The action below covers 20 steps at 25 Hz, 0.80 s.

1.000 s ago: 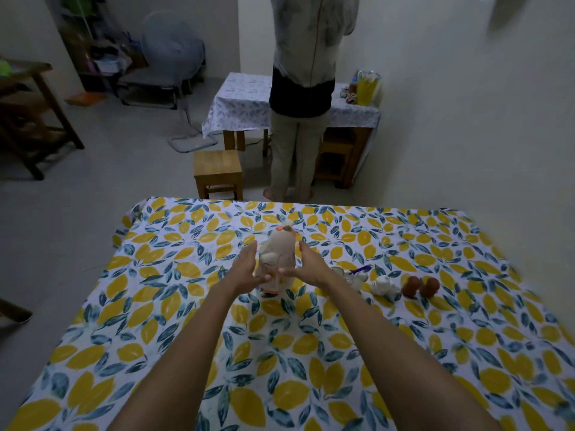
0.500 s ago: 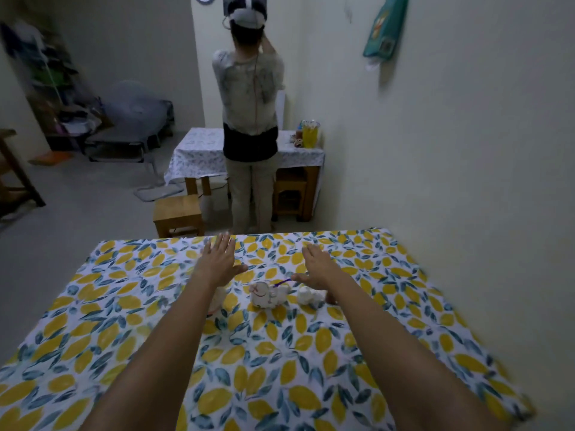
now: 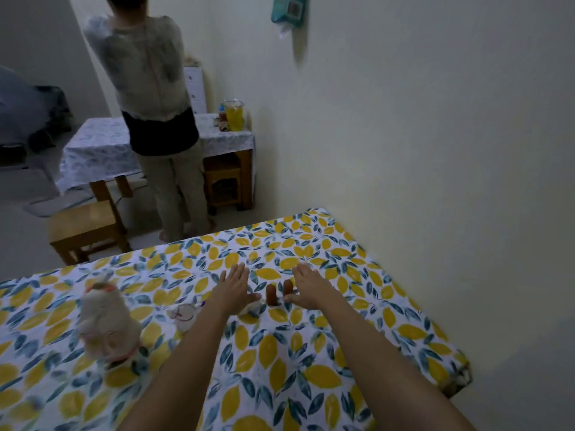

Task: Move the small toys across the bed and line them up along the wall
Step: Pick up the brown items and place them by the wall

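Two small brown toys (image 3: 275,293) stand upright on the lemon-print bed sheet (image 3: 311,353), between my hands. My left hand (image 3: 233,286) lies open and flat just left of them, over a small white toy (image 3: 252,308) that shows at its thumb. My right hand (image 3: 306,286) is open just right of the brown toys, thumb near them. A white round toy (image 3: 185,315) sits beside my left forearm. A pale plush cat toy (image 3: 104,321) stands at the left. The wall (image 3: 435,181) runs along the bed's right side.
A person (image 3: 155,119) stands with their back to me beyond the bed, at a cloth-covered table (image 3: 93,147) with a yellow cup (image 3: 235,115). A wooden stool (image 3: 84,228) stands near the bed's far edge. A teal pouch (image 3: 287,9) hangs on the wall.
My hands let go of the plush cat, which now stands at the left. Both hands moved right with the view and now flank the two brown toys, fingers spread.
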Each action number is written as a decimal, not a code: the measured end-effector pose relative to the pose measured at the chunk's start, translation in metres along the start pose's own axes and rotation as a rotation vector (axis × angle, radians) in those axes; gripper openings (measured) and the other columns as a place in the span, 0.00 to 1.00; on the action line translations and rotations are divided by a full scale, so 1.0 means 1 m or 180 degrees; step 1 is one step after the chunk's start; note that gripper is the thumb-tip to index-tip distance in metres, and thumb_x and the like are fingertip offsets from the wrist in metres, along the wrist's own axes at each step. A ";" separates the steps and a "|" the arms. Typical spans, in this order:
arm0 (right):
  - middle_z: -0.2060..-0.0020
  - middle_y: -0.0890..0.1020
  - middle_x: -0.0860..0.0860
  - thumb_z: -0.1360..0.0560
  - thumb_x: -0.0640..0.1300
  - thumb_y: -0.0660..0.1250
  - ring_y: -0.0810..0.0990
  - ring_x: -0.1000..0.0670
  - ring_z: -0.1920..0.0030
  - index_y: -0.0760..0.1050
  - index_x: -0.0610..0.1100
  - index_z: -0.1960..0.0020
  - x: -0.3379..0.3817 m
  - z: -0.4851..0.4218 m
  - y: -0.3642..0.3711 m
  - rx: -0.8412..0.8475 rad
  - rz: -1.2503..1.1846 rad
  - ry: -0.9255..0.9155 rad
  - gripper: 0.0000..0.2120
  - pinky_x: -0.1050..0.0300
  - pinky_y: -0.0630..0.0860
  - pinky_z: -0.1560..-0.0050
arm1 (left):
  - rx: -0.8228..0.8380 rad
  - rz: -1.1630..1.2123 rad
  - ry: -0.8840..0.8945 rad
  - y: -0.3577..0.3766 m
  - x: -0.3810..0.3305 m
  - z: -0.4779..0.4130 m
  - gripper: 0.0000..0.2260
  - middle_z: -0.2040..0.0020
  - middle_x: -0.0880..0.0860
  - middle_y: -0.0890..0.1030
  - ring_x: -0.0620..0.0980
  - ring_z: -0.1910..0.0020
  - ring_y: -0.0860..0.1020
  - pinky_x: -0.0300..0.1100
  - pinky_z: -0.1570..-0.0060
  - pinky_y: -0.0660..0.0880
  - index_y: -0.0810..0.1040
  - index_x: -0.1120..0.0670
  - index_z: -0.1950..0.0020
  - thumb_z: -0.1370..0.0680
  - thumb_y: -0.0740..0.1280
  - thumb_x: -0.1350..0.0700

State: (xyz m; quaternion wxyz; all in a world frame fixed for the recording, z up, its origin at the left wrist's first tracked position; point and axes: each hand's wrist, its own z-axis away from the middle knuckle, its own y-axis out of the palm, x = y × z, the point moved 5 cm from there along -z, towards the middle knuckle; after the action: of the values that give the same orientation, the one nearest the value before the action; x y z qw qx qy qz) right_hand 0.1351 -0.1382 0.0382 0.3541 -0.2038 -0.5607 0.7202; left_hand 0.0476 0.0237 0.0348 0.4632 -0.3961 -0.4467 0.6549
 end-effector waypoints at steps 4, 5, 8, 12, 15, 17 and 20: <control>0.20 0.48 0.42 0.19 0.52 0.61 0.46 0.43 0.20 0.45 0.38 0.21 -0.014 -0.029 0.028 0.0038 -0.0200 0.0107 0.37 0.45 0.49 0.21 | 0.0167 -0.0016 0.0273 0.031 -0.022 -0.046 0.36 0.19 0.57 0.45 0.54 0.19 0.44 0.53 0.20 0.45 0.44 0.60 0.21 0.19 0.56 0.42; 0.20 0.49 0.42 0.19 0.50 0.62 0.47 0.43 0.20 0.46 0.38 0.21 -0.016 -0.037 0.036 0.0041 -0.0295 0.0123 0.36 0.45 0.50 0.21 | 0.0212 0.0028 0.0352 0.040 -0.027 -0.055 0.36 0.19 0.57 0.46 0.54 0.19 0.46 0.53 0.20 0.46 0.45 0.59 0.21 0.19 0.57 0.42; 0.22 0.54 0.41 0.20 0.43 0.63 0.51 0.41 0.21 0.49 0.38 0.22 -0.013 -0.055 0.052 0.0024 -0.0428 0.0084 0.33 0.45 0.55 0.22 | 0.0147 0.0155 0.0576 0.056 -0.039 -0.076 0.34 0.20 0.58 0.55 0.55 0.21 0.54 0.51 0.21 0.53 0.50 0.59 0.21 0.20 0.61 0.46; 0.27 0.63 0.38 0.21 0.35 0.61 0.67 0.37 0.29 0.56 0.39 0.24 -0.007 -0.077 0.069 -0.0157 -0.0545 0.0052 0.27 0.44 0.71 0.38 | -0.0074 0.0552 0.0566 0.069 -0.036 -0.101 0.13 0.42 0.60 0.77 0.58 0.39 0.75 0.48 0.46 0.72 0.72 0.60 0.39 0.22 0.65 0.57; 0.41 0.74 0.37 0.23 0.34 0.63 0.76 0.36 0.47 0.67 0.39 0.36 -0.010 -0.085 0.068 -0.0376 -0.0816 0.0214 0.16 0.46 0.69 0.56 | -0.0115 0.0685 0.0667 0.070 -0.038 -0.117 0.08 0.59 0.56 0.72 0.53 0.59 0.73 0.42 0.61 0.63 0.68 0.57 0.59 0.24 0.67 0.61; 0.45 0.76 0.38 0.24 0.34 0.63 0.77 0.37 0.48 0.70 0.39 0.42 -0.025 -0.080 0.060 -0.0548 -0.1050 0.0428 0.11 0.46 0.72 0.55 | -0.0161 0.0685 0.0771 0.056 -0.049 -0.131 0.04 0.59 0.57 0.75 0.53 0.58 0.75 0.43 0.59 0.66 0.73 0.60 0.57 0.26 0.68 0.63; 0.48 0.78 0.39 0.24 0.36 0.64 0.79 0.39 0.48 0.72 0.38 0.44 -0.085 -0.059 0.041 -0.0827 -0.1198 0.1000 0.09 0.49 0.72 0.57 | -0.0145 0.0797 0.1027 0.027 -0.098 -0.160 0.10 0.52 0.58 0.78 0.58 0.46 0.78 0.45 0.49 0.73 0.76 0.65 0.45 0.25 0.69 0.64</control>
State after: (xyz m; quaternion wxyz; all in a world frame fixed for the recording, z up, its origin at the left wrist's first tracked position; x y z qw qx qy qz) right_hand 0.2205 -0.1665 -0.0269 0.5352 -0.2489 -0.6146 0.5234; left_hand 0.2150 -0.0401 -0.0267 0.4346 -0.5587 -0.3287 0.6252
